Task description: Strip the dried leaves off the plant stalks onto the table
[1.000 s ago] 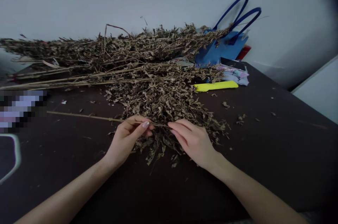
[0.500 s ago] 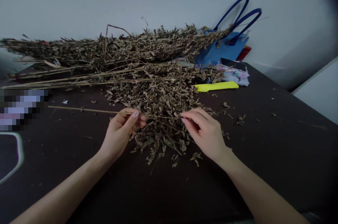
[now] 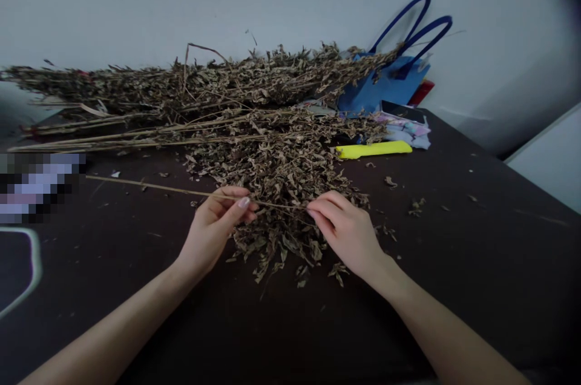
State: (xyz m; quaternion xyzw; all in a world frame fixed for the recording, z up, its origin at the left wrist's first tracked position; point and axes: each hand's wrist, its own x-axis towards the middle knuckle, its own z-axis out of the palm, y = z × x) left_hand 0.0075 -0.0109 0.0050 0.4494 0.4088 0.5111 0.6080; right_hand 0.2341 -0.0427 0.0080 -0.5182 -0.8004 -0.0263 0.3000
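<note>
A blue bag (image 3: pixel 384 85) stands at the far wall, its inside hidden behind dried leafy branches (image 3: pixel 204 85). On the dark tabletop (image 3: pixel 476 240), the left hand (image 3: pixel 213 230) holds a thin bare stem (image 3: pixel 149 186) in a pinching grip; the right hand (image 3: pixel 347 230) pinches the same stem at its other end, above a heap of stripped dry leaves (image 3: pixel 276 185). Bare room lies right and near. A yellow object (image 3: pixel 374 149) sits beyond. At the left edge, a blurred patch (image 3: pixel 39 185) cannot be made out.

Pixel-blurred patch (image 3: pixel 39 185) at left edge
</note>
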